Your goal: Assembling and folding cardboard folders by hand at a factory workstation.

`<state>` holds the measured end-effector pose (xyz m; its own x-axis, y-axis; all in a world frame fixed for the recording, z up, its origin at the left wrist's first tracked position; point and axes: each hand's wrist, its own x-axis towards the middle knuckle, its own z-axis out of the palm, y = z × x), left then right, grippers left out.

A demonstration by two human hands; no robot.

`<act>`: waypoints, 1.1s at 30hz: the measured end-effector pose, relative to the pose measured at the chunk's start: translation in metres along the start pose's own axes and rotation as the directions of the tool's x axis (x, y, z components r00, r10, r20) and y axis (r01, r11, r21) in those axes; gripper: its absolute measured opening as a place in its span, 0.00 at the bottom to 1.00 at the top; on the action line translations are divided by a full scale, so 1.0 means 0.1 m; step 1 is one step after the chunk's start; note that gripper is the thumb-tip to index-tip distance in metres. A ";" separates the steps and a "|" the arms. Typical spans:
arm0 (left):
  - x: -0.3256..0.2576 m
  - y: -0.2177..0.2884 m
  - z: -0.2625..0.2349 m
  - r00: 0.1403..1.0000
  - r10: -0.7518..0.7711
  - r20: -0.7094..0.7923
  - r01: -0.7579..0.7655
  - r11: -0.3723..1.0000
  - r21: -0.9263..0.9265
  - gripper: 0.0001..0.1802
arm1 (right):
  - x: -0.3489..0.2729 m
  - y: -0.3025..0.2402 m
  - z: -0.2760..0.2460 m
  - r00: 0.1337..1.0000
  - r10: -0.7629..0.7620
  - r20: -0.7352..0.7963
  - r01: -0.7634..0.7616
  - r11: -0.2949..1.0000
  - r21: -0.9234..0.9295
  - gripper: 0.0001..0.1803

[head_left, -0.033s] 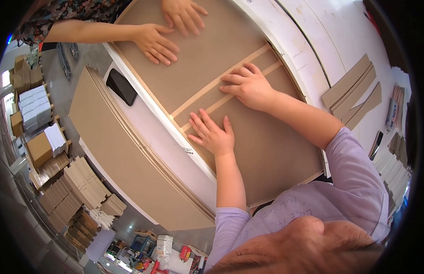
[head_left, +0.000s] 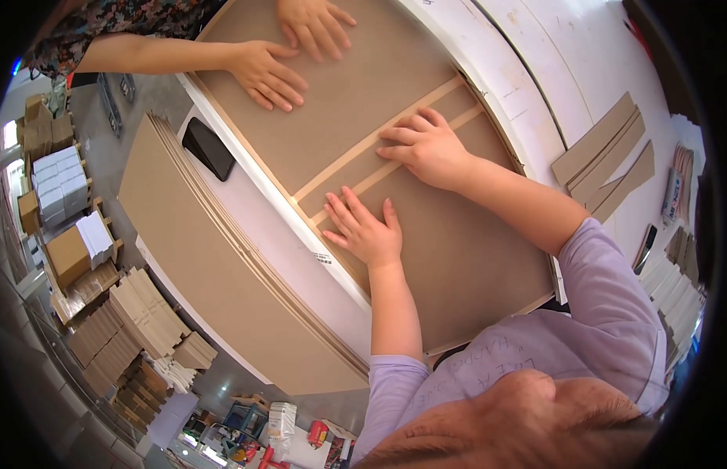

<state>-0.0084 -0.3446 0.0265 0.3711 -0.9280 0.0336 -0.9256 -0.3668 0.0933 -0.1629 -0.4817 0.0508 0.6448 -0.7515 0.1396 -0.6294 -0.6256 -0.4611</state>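
Observation:
A brown board (head_left: 473, 258) in a white-edged frame (head_left: 344, 275) lies before me, with pale wooden strips (head_left: 340, 173) running across it side by side. My left hand (head_left: 365, 228) rests on the board and the nearer strip, fingers stretched and spread. Farther right, my right hand (head_left: 430, 152) lies over the strips with its fingers slightly bent and apart; nothing shows in its grasp. Across the panel, another person's two hands (head_left: 271, 76) lie with fingers spread on the far part of the board.
Left of the frame is a stack of brown boards (head_left: 215, 258) and a black phone (head_left: 208, 148). Cut board strips (head_left: 606, 152) and a printed tube (head_left: 676, 187) lie on the white table (head_left: 527, 94) at right. Stacked cartons (head_left: 70, 258) stand on the floor beyond.

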 end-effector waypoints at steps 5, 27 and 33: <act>0.00 0.02 0.00 1.000 0.002 0.002 -0.002 1.000 0.006 0.44 | -0.01 0.01 -0.01 1.000 0.006 0.008 -0.006 1.000 0.005 0.16; 0.30 0.32 -0.10 0.974 0.162 0.157 -0.144 0.982 -0.119 0.42 | -0.33 0.03 -0.34 0.923 0.297 0.245 -0.190 0.905 -0.381 0.41; 0.35 0.46 -0.17 0.960 0.075 0.270 -0.055 0.995 -0.083 0.40 | -0.30 0.01 -0.38 0.921 0.290 0.260 -0.174 0.904 -0.392 0.39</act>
<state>-0.0367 -0.3933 0.0491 0.2664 -0.9362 -0.2291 -0.9351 -0.3087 0.1739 -0.1995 -0.4672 0.0799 0.5243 -0.8189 -0.2334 -0.8506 -0.5167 -0.0977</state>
